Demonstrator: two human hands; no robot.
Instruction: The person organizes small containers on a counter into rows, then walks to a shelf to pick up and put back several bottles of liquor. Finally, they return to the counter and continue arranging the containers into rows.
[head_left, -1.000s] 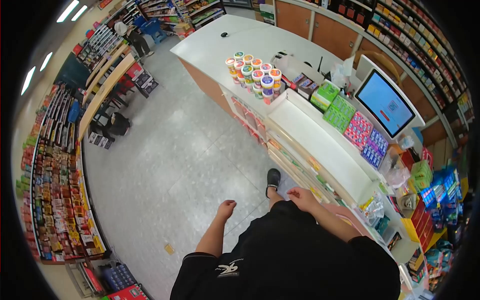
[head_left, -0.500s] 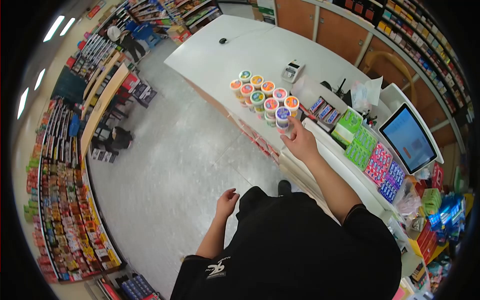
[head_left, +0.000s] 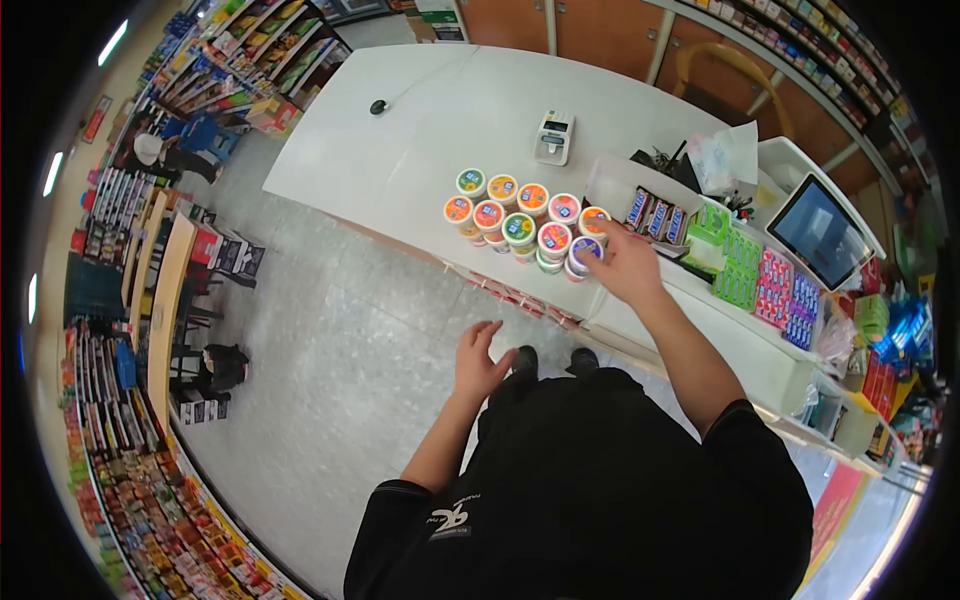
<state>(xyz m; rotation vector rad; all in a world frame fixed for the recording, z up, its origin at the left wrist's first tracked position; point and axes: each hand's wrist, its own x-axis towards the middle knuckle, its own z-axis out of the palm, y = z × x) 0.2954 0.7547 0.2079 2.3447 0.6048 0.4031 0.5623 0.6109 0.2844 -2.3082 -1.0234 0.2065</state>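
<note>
Several round tubs with green, orange, pink and purple lids stand in stacked rows on the white counter (head_left: pixel 400 150). My right hand (head_left: pixel 622 262) is at the right end of the rows, its fingers apart and reaching over the purple-lidded tub (head_left: pixel 586 252) and the orange-lidded tub (head_left: pixel 594 221). Whether the fingertips press on these lids cannot be made out. Low over the floor, away from the counter, my left hand (head_left: pixel 478 360) hangs with its fingers spread and nothing in it.
Right of the tubs are a box of chocolate bars (head_left: pixel 655 215), green packs (head_left: pixel 736 268), pink packs (head_left: pixel 774 285) and a tablet screen (head_left: pixel 822 230). A white card device (head_left: pixel 554 138) stands behind the tubs. At the far left, a person (head_left: pixel 170 155) is beside shelves.
The view has turned, and the counter and tubs sit differently in it. My right hand has shifted further over the end tubs. My left hand has risen toward the counter, its fingers more spread.
</note>
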